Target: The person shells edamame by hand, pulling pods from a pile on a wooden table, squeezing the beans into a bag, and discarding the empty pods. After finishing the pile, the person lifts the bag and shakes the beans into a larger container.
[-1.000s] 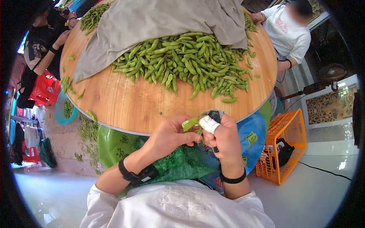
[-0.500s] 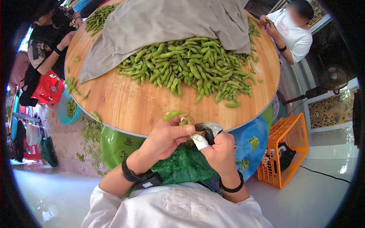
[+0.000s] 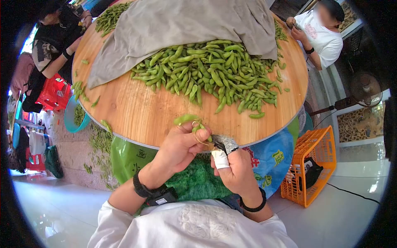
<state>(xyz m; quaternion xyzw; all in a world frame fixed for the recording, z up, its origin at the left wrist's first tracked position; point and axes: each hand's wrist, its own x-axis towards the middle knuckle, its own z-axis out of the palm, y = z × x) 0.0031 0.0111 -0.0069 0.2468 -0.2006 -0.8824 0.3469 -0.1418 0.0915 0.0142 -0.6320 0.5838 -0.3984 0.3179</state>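
Your left hand (image 3: 175,149) is pinched on a few green pods (image 3: 185,119), by the near edge of the table (image 3: 132,113). Your right hand (image 3: 237,173), with a white wrap (image 3: 220,159) on it, is closed around a dark tool (image 3: 223,143) with a silvery part. The tool is just beside the pods; I can't tell if they touch. Past your hands, a wide strip of wood runs up to the big pile (image 3: 198,76), so there is room to move. One loose pod (image 3: 257,115) lies on the right of that strip. A gray cloth (image 3: 186,25) covers the back of the pile. A blue tub (image 3: 73,126) is near the left edge.
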